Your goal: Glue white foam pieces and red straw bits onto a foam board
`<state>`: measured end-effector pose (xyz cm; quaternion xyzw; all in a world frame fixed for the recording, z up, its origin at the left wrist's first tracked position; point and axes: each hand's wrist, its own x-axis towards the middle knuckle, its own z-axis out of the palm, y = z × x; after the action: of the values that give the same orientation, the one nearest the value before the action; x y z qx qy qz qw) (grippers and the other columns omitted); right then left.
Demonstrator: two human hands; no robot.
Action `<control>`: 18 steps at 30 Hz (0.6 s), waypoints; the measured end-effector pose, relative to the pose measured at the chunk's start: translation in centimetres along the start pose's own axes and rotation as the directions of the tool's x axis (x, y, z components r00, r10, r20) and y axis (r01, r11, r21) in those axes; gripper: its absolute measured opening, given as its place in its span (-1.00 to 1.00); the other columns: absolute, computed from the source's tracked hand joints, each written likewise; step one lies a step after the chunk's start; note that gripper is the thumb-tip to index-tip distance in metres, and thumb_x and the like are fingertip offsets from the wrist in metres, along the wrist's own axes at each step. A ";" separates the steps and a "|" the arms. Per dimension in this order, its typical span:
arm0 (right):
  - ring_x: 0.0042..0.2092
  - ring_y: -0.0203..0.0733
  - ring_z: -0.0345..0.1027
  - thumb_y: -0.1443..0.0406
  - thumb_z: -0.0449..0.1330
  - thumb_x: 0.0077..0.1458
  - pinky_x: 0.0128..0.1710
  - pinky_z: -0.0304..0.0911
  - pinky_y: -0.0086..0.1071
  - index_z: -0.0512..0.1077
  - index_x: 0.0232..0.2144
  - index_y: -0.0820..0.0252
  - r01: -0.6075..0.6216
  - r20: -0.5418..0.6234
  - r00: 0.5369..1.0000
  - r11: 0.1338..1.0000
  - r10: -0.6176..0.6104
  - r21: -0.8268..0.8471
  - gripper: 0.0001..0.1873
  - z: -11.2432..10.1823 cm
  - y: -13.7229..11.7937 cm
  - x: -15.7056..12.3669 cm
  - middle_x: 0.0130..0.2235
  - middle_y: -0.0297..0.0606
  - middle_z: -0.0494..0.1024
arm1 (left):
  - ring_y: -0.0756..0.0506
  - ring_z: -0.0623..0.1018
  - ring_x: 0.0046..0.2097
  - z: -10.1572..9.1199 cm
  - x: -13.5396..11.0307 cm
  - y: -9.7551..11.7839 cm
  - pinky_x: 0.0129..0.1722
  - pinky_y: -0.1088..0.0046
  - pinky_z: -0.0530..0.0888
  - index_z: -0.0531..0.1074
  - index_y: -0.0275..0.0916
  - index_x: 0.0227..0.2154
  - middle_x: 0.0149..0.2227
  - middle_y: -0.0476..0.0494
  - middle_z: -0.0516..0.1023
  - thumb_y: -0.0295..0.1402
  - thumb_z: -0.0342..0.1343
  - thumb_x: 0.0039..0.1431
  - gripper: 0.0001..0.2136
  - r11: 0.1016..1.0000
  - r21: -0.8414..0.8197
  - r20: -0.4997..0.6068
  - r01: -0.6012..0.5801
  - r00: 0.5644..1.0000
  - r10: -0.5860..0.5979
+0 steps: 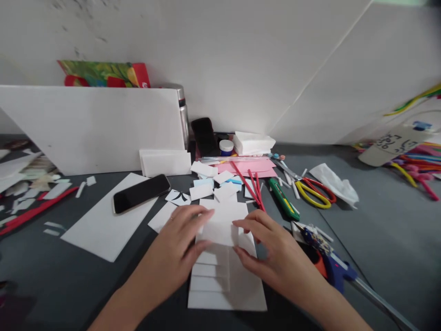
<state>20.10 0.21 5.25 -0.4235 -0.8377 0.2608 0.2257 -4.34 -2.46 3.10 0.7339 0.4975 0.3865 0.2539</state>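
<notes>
My left hand point(181, 241) and my right hand point(267, 250) rest on a white stepped foam-board piece point(223, 285) lying on the dark table. Both pinch a small white foam rectangle point(218, 232) from its two sides, thumbs and fingers pressed to its edges. Below it, three narrow white strips are stacked like steps. Loose white foam pieces point(212, 184) lie just beyond my fingers.
A black phone point(141, 193) lies on a white sheet point(106, 220) at left. Red sticks point(253, 186), a green cutter point(284, 199), yellow-red scissors point(317, 191) and a blue glue gun point(330, 259) lie at right. A white board point(93, 128) leans against the wall behind.
</notes>
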 end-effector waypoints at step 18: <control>-0.38 -0.29 0.30 0.31 0.30 0.10 -0.37 0.28 -0.40 0.48 -0.09 0.10 -0.187 0.165 0.975 0.953 0.150 0.240 -0.71 1.8 0.9 0.5 -0.24 -0.29 0.41 | 0.05 0.34 -0.70 -0.6 -0.6 -1.4 -0.65 0.54 0.22 0.35 -0.20 -0.47 -0.56 0.06 0.39 0.06 -0.11 0.28 -0.56 0.773 -0.060 0.296 0.632 0.750 -0.591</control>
<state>19.31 0.62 3.42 -0.4413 -0.7722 0.4142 0.1934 -5.68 -2.51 2.17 0.5518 0.6410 0.2195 0.4862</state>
